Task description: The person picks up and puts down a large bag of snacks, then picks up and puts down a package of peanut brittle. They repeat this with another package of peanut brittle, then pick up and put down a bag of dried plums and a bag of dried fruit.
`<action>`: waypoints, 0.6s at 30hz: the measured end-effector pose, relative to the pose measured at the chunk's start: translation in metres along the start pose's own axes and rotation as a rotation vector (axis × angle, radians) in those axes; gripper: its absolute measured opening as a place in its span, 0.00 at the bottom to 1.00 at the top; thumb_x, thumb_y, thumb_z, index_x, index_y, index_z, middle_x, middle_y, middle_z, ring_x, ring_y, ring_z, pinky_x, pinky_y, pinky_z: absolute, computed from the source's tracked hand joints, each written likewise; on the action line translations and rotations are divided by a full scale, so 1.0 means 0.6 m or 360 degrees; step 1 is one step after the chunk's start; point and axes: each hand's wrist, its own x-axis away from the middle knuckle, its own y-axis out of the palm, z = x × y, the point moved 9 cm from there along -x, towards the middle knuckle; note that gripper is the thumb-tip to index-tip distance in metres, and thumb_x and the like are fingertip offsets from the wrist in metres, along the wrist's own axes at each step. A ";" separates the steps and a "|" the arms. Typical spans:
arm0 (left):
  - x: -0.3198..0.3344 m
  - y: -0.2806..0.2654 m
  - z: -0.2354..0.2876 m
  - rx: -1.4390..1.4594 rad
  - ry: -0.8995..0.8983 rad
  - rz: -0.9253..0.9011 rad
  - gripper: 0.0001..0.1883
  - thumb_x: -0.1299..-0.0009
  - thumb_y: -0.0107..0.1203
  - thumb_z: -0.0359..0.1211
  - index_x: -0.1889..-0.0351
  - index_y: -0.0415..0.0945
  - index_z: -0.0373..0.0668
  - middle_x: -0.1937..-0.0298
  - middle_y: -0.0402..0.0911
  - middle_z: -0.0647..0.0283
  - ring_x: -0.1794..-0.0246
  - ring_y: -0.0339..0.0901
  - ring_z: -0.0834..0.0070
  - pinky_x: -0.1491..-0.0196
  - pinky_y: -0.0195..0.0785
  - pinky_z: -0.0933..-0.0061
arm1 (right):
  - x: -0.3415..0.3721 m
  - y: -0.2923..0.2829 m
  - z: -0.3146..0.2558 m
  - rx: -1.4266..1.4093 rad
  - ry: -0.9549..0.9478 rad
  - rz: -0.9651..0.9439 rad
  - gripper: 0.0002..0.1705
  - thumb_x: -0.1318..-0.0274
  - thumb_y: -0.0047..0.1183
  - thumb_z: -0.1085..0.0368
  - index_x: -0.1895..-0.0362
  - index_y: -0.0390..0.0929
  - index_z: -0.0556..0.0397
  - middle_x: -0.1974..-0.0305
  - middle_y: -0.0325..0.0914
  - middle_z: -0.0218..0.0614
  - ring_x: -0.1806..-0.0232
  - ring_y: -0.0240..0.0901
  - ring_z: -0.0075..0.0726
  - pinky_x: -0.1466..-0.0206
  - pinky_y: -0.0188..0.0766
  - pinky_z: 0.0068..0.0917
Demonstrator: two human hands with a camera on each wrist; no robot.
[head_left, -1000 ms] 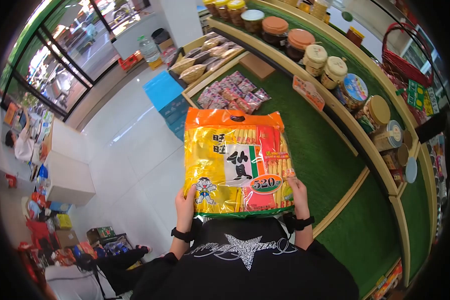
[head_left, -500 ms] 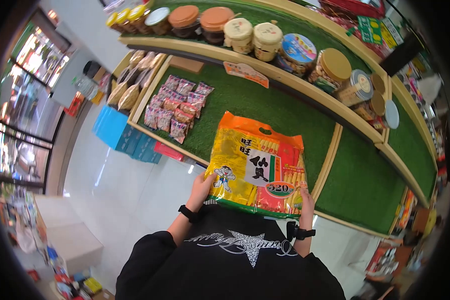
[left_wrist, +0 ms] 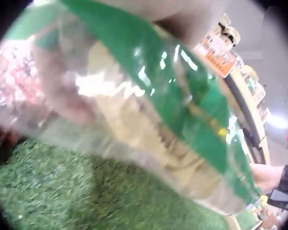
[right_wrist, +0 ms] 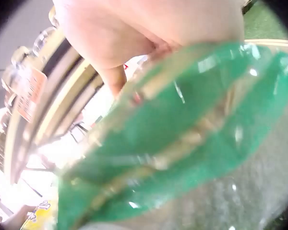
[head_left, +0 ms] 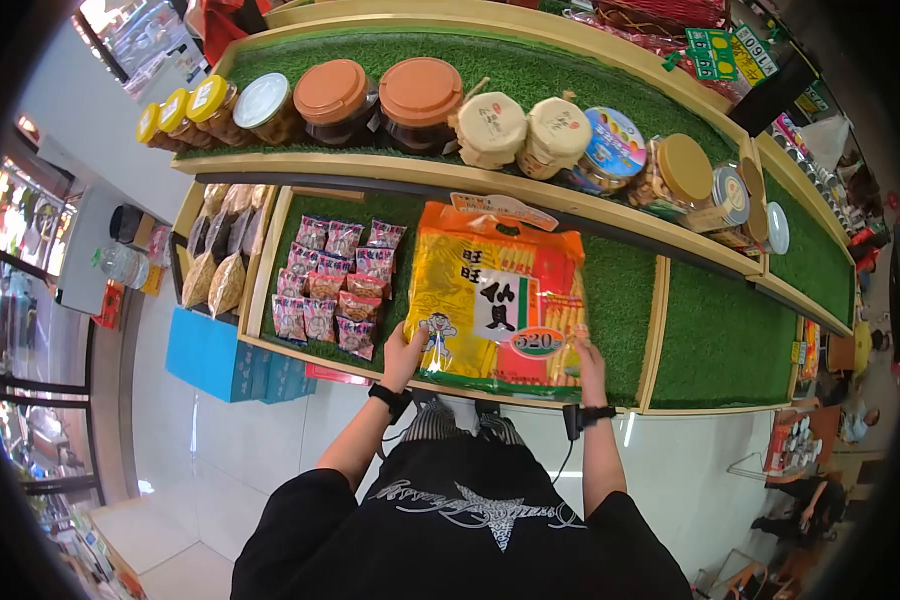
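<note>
A large yellow and red bag of rice crackers (head_left: 480, 330) with an orange top band is held up over the green turf shelf (head_left: 620, 330). My left hand (head_left: 402, 358) grips its lower left side, thumb on the front. On the lower right side, my right hand (head_left: 588, 365) grips it the same way. The left wrist view shows the bag's green bottom edge (left_wrist: 144, 72), with turf below. Fingers (left_wrist: 62, 91) show blurred behind its clear film. In the right wrist view, the hand (right_wrist: 149, 28) is at the bag's edge.
Small pink snack packets (head_left: 325, 285) lie in rows left of the bag. Packs of nuts (head_left: 220, 250) fill a tray beyond them. Several jars (head_left: 420, 100) line the raised shelf behind, above an orange sign (head_left: 505, 208). Blue boxes (head_left: 215, 355) stand on the floor at left.
The bag has passed from in front of the floor and shelf edge to over the turf beside the pink packets. Both hands have kept their grip while the view turned toward the shelf.
</note>
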 end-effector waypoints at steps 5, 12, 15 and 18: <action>-0.058 -0.031 -0.155 -0.0577 -0.0283 -0.0143 0.19 0.45 0.54 0.35 0.59 0.68 0.31 0.67 0.76 0.49 0.65 0.75 0.62 0.63 0.67 0.70 | -0.098 0.033 0.240 0.0787 0.0419 -0.0065 0.26 0.59 0.54 0.51 0.63 0.70 0.61 0.65 0.74 0.44 0.62 0.71 0.39 0.58 0.64 0.29; -0.049 -0.073 -0.244 -0.0817 -0.0340 -0.0124 0.27 0.46 0.55 0.35 0.50 0.61 0.31 0.62 0.74 0.46 0.61 0.73 0.57 0.58 0.66 0.66 | -0.058 0.033 0.280 0.0856 0.0515 0.0021 0.42 0.63 0.54 0.53 0.45 0.55 0.63 0.53 0.66 0.57 0.49 0.62 0.54 0.48 0.58 0.35; -0.057 -0.083 -0.267 -0.0856 -0.0372 -0.0080 0.26 0.48 0.57 0.33 0.53 0.64 0.31 0.63 0.74 0.46 0.61 0.73 0.57 0.59 0.65 0.65 | -0.039 0.031 0.257 0.1327 0.0496 0.0033 0.45 0.62 0.52 0.53 0.42 0.50 0.63 0.46 0.55 0.61 0.44 0.54 0.59 0.43 0.54 0.38; -0.062 -0.086 -0.257 -0.1180 -0.0296 0.0025 0.27 0.51 0.60 0.32 0.54 0.63 0.33 0.61 0.70 0.45 0.59 0.69 0.52 0.56 0.63 0.62 | -0.011 0.042 0.211 0.1354 0.0320 0.0214 0.39 0.59 0.51 0.54 0.43 0.53 0.60 0.48 0.58 0.59 0.46 0.56 0.60 0.44 0.56 0.41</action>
